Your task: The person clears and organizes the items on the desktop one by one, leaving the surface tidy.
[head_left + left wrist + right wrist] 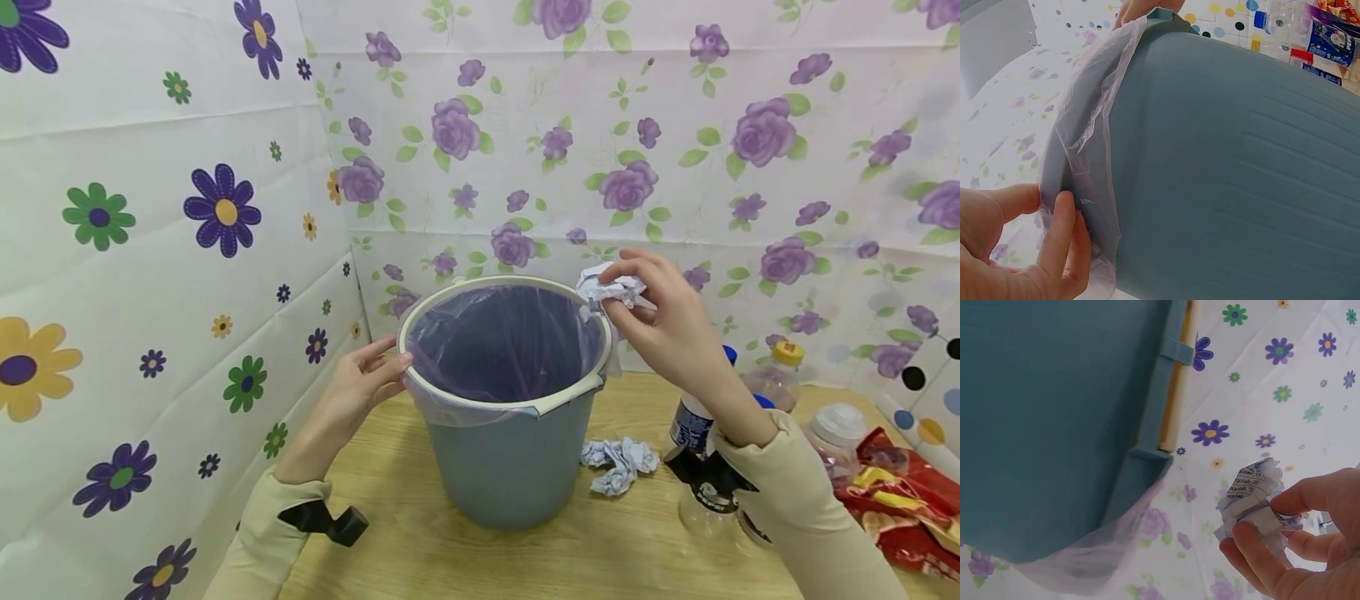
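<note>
A blue-grey trash bin with a cream rim stands upright, lined with a thin translucent purple bag folded over its edge. On the bin's left side my left hand pinches the rim, thumb on top and fingers against the liner outside, as the left wrist view shows. My right hand holds a crumpled ball of printed paper between thumb and fingers, over the rim's right side in the head view. More crumpled paper lies on the table right of the bin.
Several plastic bottles, one with a yellow cap, stand on the wooden table at the right, partly behind my right arm. Beside them are a lidded clear jar and red snack packets. Flowered sheets hang behind and at the left.
</note>
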Demonstrator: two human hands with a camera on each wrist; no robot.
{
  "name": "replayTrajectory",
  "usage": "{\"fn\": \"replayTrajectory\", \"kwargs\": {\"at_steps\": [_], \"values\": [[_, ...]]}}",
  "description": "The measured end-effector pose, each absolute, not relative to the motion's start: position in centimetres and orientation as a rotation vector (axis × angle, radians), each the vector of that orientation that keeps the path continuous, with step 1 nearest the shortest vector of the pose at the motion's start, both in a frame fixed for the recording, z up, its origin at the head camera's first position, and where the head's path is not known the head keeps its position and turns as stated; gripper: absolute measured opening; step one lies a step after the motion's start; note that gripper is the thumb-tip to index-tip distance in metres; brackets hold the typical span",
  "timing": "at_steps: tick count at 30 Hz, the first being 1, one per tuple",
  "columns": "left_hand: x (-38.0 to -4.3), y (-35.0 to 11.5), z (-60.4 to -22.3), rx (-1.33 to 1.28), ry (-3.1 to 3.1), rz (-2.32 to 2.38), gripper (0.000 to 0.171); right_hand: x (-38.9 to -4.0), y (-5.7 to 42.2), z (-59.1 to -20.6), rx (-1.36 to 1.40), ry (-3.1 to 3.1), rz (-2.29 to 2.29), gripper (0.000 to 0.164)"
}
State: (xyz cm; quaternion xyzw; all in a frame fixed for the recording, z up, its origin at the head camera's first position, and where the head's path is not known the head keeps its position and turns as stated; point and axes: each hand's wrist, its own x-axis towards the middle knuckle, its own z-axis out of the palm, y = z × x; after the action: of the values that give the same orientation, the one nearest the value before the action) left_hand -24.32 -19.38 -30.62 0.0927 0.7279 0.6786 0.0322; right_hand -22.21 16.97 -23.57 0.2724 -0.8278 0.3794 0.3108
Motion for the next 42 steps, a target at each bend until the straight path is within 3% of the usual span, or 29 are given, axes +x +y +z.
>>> {"fn": "replayTrajectory", "kwargs": {"at_steps": [9, 18, 42], "values": [[-24.5, -19.4, -30.6, 0.295, 2.22, 2.098, 0.068, -22.6, 15.7, -22.1, 0.773, -2.224, 1.019, 0.019], [-24.5, -19.4, -30.6, 0.299, 2.221, 2.096, 0.068, -22.8, 15.2, -22.3, 0.922, -2.308, 1.051, 0.046], [-24.5, -19.3, -30.8, 0.288, 2.204, 2.12, 0.068, -22.6, 17.5, -28.5, 0.57, -2.109, 1.212, 0.034]]}}
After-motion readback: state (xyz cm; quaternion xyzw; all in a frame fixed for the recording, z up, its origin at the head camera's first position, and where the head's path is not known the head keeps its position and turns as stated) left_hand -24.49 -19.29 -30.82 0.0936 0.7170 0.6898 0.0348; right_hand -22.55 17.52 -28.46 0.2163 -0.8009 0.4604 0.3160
